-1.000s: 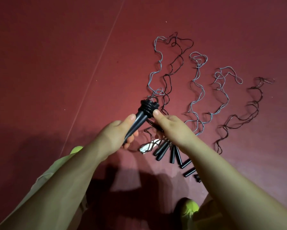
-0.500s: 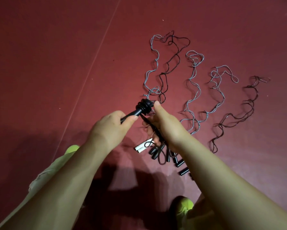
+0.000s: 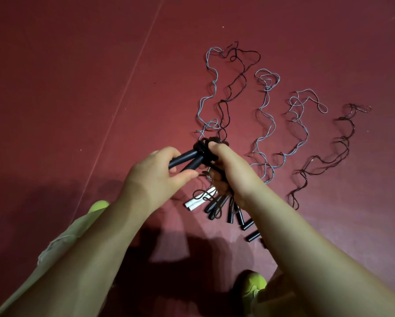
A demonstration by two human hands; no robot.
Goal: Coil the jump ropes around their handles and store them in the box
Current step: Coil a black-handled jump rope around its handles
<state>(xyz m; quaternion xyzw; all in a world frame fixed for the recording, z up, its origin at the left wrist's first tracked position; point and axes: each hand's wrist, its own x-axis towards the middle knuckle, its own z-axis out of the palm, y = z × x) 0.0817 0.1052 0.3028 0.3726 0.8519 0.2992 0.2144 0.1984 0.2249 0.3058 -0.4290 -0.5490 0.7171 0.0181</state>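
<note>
My left hand (image 3: 160, 172) grips a pair of black jump-rope handles (image 3: 187, 159) held side by side above the floor. A bundle of dark rope (image 3: 205, 145) is wound round their far ends. My right hand (image 3: 228, 165) holds that coiled bundle, thumb on top, with a loose loop of dark rope (image 3: 214, 204) hanging below it. On the floor lie several uncoiled ropes, grey (image 3: 267, 124) and dark (image 3: 343, 145), stretched away from me. Their handles, one white pair (image 3: 198, 200) and several black ones (image 3: 237, 216), lie under my right wrist. No box is in view.
The floor is dark red with a pale seam (image 3: 123, 104) running diagonally on the left. My knees and yellow-green shoes (image 3: 253, 284) are at the bottom edge, one shoe (image 3: 98, 205) at the left.
The second black handle now lies beside the first in my left hand. My right hand has closed over the coiled end, and the trailing rope has shortened to a hanging loop.
</note>
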